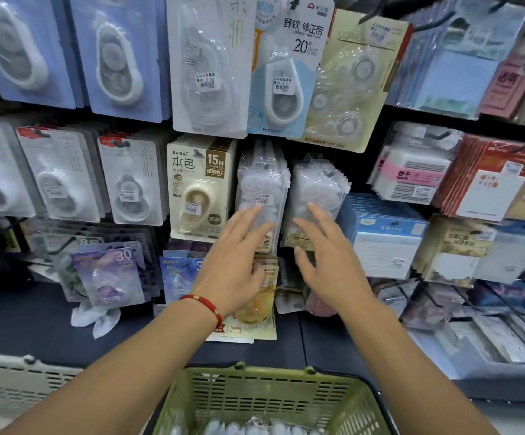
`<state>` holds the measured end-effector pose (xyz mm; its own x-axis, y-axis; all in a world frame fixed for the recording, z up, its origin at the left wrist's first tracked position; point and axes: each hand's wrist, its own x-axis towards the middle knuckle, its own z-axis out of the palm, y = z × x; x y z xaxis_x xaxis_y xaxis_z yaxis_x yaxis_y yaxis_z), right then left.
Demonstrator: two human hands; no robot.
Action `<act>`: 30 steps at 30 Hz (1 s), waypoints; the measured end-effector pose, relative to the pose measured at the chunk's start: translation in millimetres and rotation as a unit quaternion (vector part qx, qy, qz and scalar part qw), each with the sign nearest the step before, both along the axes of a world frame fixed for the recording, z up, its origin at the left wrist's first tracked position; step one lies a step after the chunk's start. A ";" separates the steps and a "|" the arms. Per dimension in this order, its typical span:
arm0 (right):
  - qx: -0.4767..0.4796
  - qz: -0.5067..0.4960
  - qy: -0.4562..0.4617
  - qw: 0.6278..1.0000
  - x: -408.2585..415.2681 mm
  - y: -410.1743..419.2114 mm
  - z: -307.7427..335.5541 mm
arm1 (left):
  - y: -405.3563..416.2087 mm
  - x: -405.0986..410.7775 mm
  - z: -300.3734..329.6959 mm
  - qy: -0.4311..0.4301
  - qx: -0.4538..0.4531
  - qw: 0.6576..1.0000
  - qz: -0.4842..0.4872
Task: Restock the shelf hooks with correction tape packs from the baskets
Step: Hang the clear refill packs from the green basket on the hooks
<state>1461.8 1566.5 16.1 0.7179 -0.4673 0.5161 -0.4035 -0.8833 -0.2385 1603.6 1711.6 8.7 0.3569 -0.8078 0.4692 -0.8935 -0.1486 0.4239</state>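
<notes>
Hands point(236, 262) above green basket point(264, 400) of clear packs point(248, 426)

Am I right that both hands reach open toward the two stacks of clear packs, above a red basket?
Not quite: the basket is green, not red, as the head view shows. The rest holds: the left hand and right hand reach open toward the two stacks of clear packs.
</notes>
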 end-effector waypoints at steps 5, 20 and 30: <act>-0.010 -0.010 0.057 0.998 34.6 -32.2 0.2 | -3.0 4.6 -8.5 -0.052 0.047 0.997 0.028; 0.208 -0.025 -0.016 0.978 40.7 -55.5 -8.4 | 13.7 19.6 -19.3 -0.113 0.112 0.987 -0.005; 0.306 0.037 0.278 0.910 -84.5 20.5 -133.4 | 70.5 -2.6 -101.3 -0.166 0.332 0.927 -0.055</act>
<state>1377.2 1587.0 -117.3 0.8302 -0.4841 -0.2763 -0.5560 -0.6835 -0.4730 1600.9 1782.1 -92.5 0.1798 -0.9808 -0.0754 -0.9836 -0.1780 -0.0295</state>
